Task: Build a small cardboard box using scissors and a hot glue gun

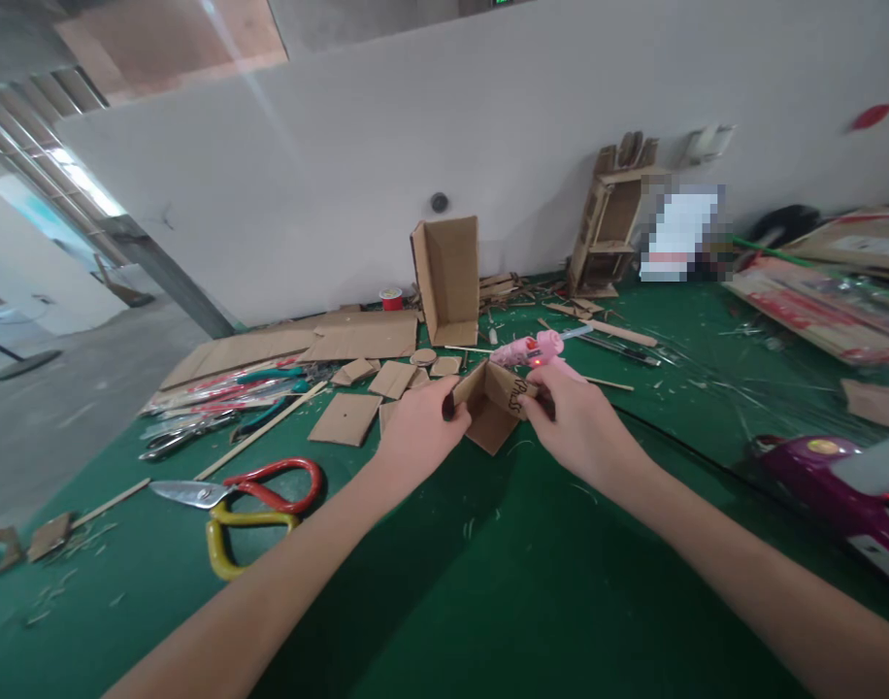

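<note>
Cardboard held, green table, pale wall

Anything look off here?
Just mess: pale shreds litter the tabletop, and fine strands, possibly glue, trail across its right side. Scissors lie loose by the left forearm. Folded cardboard in left hand and right hand shows no obvious damage.

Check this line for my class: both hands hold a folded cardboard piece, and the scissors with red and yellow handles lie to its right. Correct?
Not quite. The left hand and right hand hold the folded cardboard piece, but the scissors lie to its left, as the head view shows.
</note>
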Demonstrator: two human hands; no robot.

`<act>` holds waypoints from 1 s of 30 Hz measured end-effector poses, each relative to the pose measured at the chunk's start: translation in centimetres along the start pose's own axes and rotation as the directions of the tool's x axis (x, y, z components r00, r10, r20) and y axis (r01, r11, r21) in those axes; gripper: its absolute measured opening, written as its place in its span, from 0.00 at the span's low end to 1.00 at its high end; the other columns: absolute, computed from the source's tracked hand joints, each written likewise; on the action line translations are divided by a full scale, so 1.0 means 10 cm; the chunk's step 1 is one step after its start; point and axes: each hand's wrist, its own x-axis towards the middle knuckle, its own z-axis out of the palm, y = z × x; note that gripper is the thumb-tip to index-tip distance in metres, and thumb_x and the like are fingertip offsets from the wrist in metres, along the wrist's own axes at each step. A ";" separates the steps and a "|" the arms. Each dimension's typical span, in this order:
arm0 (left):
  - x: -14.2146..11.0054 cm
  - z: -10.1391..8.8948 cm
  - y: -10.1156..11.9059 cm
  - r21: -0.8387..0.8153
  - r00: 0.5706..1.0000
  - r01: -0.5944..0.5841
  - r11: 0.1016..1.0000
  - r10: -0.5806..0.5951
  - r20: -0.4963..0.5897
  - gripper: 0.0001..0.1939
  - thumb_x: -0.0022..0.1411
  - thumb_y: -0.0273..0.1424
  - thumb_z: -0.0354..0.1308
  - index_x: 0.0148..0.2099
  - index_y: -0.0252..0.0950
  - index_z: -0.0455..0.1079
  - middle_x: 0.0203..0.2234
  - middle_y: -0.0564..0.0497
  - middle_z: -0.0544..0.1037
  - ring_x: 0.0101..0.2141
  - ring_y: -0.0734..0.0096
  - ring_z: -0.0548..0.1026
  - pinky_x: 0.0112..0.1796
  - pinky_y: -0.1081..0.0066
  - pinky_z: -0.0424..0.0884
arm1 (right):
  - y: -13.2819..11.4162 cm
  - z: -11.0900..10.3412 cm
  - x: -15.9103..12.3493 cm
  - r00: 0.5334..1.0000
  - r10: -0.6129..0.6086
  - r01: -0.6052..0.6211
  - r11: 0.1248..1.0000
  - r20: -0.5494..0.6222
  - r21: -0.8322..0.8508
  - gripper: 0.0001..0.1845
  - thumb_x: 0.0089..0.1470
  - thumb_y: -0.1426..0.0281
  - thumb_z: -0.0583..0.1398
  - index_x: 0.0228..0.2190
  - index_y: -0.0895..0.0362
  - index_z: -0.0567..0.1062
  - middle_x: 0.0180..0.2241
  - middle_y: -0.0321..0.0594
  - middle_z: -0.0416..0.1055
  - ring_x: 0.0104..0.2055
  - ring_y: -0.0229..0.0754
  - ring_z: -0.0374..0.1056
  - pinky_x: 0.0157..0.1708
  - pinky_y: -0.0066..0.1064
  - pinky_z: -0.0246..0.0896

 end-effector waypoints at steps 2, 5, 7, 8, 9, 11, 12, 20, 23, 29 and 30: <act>0.01 0.02 -0.01 -0.036 1.000 -0.019 0.999 0.019 -0.006 0.09 0.60 0.29 0.51 0.41 0.38 0.71 0.28 0.51 0.75 0.28 0.68 0.70 0.28 0.70 0.62 | 0.00 0.01 0.00 1.000 0.017 -0.017 1.000 0.004 -0.007 0.05 0.54 0.72 0.55 0.27 0.55 0.66 0.23 0.38 0.67 0.22 0.40 0.62 0.23 0.31 0.54; 0.03 0.04 -0.02 -0.084 1.000 -0.026 0.996 0.027 0.004 0.13 0.59 0.28 0.51 0.45 0.38 0.72 0.29 0.51 0.76 0.28 0.69 0.69 0.28 0.70 0.62 | -0.01 0.01 0.00 0.999 0.052 -0.052 0.998 0.016 -0.029 0.05 0.54 0.72 0.55 0.27 0.55 0.66 0.24 0.38 0.68 0.24 0.41 0.63 0.24 0.31 0.53; 0.04 0.04 -0.02 -0.108 1.000 -0.022 0.994 0.024 0.017 0.13 0.59 0.28 0.51 0.45 0.38 0.72 0.29 0.51 0.76 0.28 0.69 0.69 0.28 0.71 0.62 | -0.02 0.01 0.00 0.997 0.073 -0.072 0.997 0.021 -0.039 0.04 0.55 0.71 0.55 0.28 0.55 0.67 0.25 0.39 0.69 0.25 0.42 0.63 0.24 0.31 0.53; 0.05 0.05 -0.03 -0.117 0.999 -0.026 0.993 0.028 0.022 0.13 0.59 0.28 0.51 0.45 0.38 0.71 0.29 0.51 0.75 0.28 0.69 0.69 0.28 0.71 0.62 | -0.02 0.01 0.00 0.996 0.082 -0.081 0.996 0.020 -0.041 0.03 0.55 0.71 0.55 0.29 0.55 0.68 0.25 0.39 0.69 0.25 0.42 0.64 0.24 0.31 0.53; 0.05 0.05 -0.03 -0.124 0.999 -0.032 0.992 0.035 0.027 0.13 0.59 0.29 0.51 0.45 0.38 0.71 0.29 0.51 0.75 0.28 0.69 0.69 0.28 0.71 0.62 | -0.03 0.01 0.00 0.996 0.089 -0.088 0.995 0.019 -0.043 0.03 0.55 0.71 0.55 0.29 0.55 0.68 0.25 0.39 0.69 0.25 0.42 0.64 0.24 0.32 0.53; 0.05 0.04 -0.03 -0.128 0.998 -0.040 0.991 0.045 0.037 0.12 0.59 0.29 0.50 0.44 0.38 0.71 0.28 0.51 0.74 0.28 0.69 0.68 0.28 0.71 0.61 | -0.03 0.01 0.00 0.995 0.097 -0.096 0.995 0.018 -0.040 0.03 0.55 0.71 0.55 0.29 0.56 0.69 0.25 0.39 0.69 0.25 0.42 0.64 0.24 0.32 0.53; 0.05 0.04 -0.04 -0.127 0.998 -0.040 0.991 0.045 0.042 0.12 0.60 0.29 0.50 0.44 0.38 0.71 0.27 0.52 0.73 0.27 0.69 0.68 0.28 0.71 0.61 | -0.04 0.01 0.00 0.995 0.101 -0.100 0.994 0.018 -0.036 0.03 0.54 0.71 0.55 0.29 0.55 0.68 0.25 0.39 0.69 0.25 0.42 0.64 0.24 0.32 0.53; 0.05 0.05 -0.05 -0.141 0.998 -0.043 0.989 0.049 0.040 0.11 0.59 0.28 0.50 0.42 0.37 0.71 0.27 0.52 0.73 0.28 0.69 0.68 0.28 0.71 0.60 | -0.04 0.02 0.01 0.990 0.138 -0.136 0.989 0.033 -0.059 0.04 0.55 0.70 0.56 0.28 0.55 0.67 0.25 0.37 0.68 0.24 0.40 0.62 0.23 0.30 0.51; 0.04 0.05 -0.05 -0.161 0.998 -0.040 0.986 0.048 0.049 0.09 0.59 0.29 0.50 0.40 0.37 0.70 0.26 0.53 0.72 0.26 0.70 0.66 0.27 0.71 0.59 | -0.05 0.02 0.00 0.983 0.181 -0.178 0.982 0.035 -0.068 0.03 0.54 0.69 0.57 0.29 0.54 0.69 0.25 0.37 0.69 0.23 0.40 0.61 0.22 0.30 0.49; 0.04 0.06 -0.06 -0.167 0.999 -0.028 0.986 0.035 0.039 0.07 0.58 0.29 0.51 0.37 0.37 0.69 0.24 0.54 0.69 0.25 0.71 0.64 0.25 0.71 0.57 | -0.03 0.04 0.00 0.982 0.187 -0.186 0.982 0.023 -0.020 0.02 0.54 0.70 0.58 0.30 0.54 0.70 0.26 0.37 0.70 0.23 0.40 0.61 0.23 0.30 0.50; 0.04 0.06 -0.06 -0.166 0.999 -0.028 0.986 0.034 0.038 0.06 0.58 0.29 0.51 0.36 0.37 0.69 0.23 0.54 0.69 0.24 0.71 0.64 0.25 0.71 0.57 | -0.01 0.05 0.00 0.984 0.178 -0.178 0.984 0.016 -0.003 0.02 0.54 0.70 0.58 0.30 0.54 0.70 0.27 0.37 0.71 0.24 0.40 0.61 0.24 0.30 0.51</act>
